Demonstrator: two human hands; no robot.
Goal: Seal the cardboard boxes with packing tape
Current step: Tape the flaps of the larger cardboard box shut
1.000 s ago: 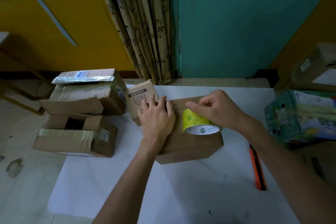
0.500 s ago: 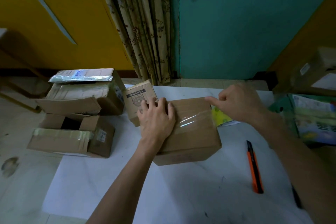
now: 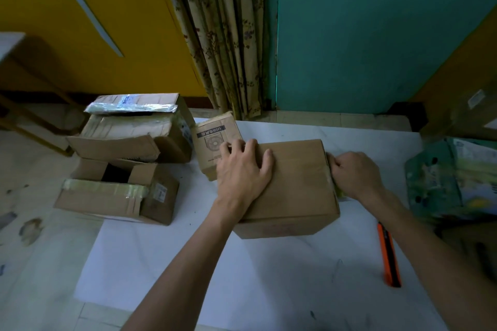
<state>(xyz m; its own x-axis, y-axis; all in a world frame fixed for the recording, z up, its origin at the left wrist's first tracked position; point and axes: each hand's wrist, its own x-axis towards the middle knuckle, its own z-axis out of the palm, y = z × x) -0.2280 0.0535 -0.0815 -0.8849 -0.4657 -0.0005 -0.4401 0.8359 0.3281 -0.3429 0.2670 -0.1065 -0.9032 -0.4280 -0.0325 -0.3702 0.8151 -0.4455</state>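
Head view, left hand (image 3: 242, 173) flat atop box (image 3: 298, 185); right hand (image 3: 355, 176) gripping tape (image 3: 339, 192) alongside

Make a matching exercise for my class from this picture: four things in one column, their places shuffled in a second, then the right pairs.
Column one: 1 left hand; 2 right hand; 3 orange knife; 4 small printed box.
Column two: A lying on the white table; B flat on top of the big box; C behind the big box's left end; D at the big box's right side, gripping the tape roll.
Pairs: 1-B; 2-D; 3-A; 4-C.
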